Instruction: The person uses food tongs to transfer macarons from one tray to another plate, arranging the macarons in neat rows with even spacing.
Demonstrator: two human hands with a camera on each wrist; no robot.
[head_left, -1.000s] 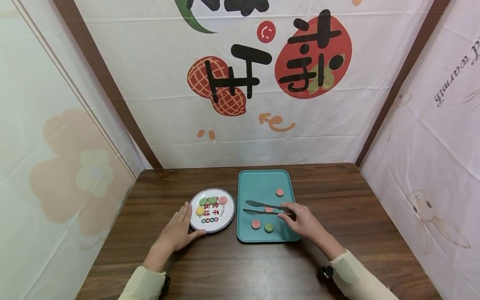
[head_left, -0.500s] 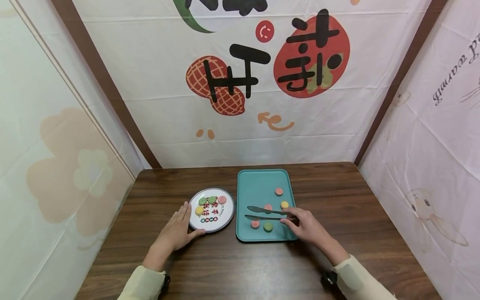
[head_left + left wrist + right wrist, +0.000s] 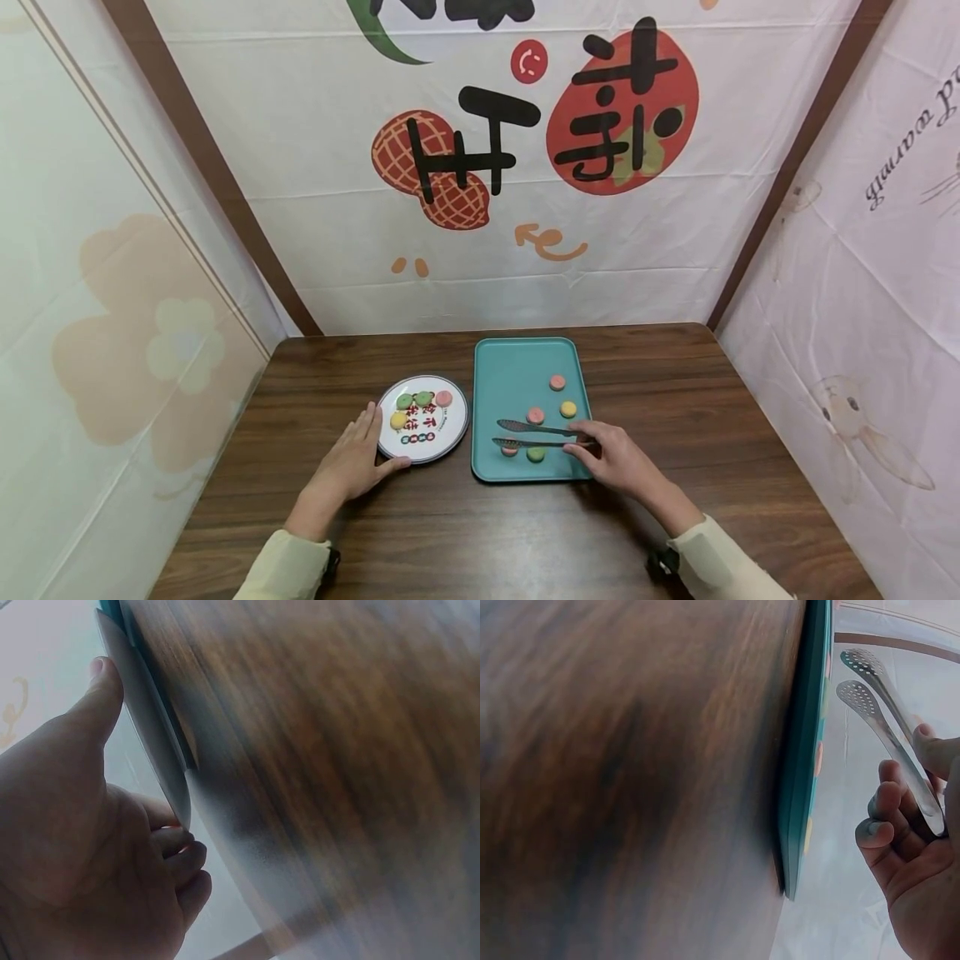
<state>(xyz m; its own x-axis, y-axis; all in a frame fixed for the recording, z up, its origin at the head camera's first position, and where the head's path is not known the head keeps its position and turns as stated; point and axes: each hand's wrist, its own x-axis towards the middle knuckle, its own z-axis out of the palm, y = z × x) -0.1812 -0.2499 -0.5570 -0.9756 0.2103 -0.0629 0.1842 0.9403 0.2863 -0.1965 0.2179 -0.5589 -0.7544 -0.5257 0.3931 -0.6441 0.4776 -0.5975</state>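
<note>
My right hand [image 3: 618, 458] pinches metal tongs [image 3: 911, 769] between thumb and fingers. The perforated tips stand apart, hovering over the near part of the teal tray [image 3: 517, 367] with nothing between them. Under and beside the tongs lie a pink macaron [image 3: 509, 451], partly covered, and a green macaron [image 3: 536, 454]. Another pink macaron [image 3: 535, 415], a yellow macaron [image 3: 568, 409] and a pink one at the back also lie on the tray. With fairly straight fingers, my left hand [image 3: 348, 462] touches the left and near rim of a white plate [image 3: 450, 433].
The plate carries a yellow macaron [image 3: 397, 421], two green ones and a pink macaron [image 3: 444, 399]. It stands just left of the tray on a brown wooden table [image 3: 450, 533]. Printed white cloth [image 3: 345, 292] hangs behind and at both sides.
The right hand and tongs have moved nearer to the person, from over the tray's middle to above its near pink and green macarons, uncovering the yellow one. The left hand stays at the plate.
</note>
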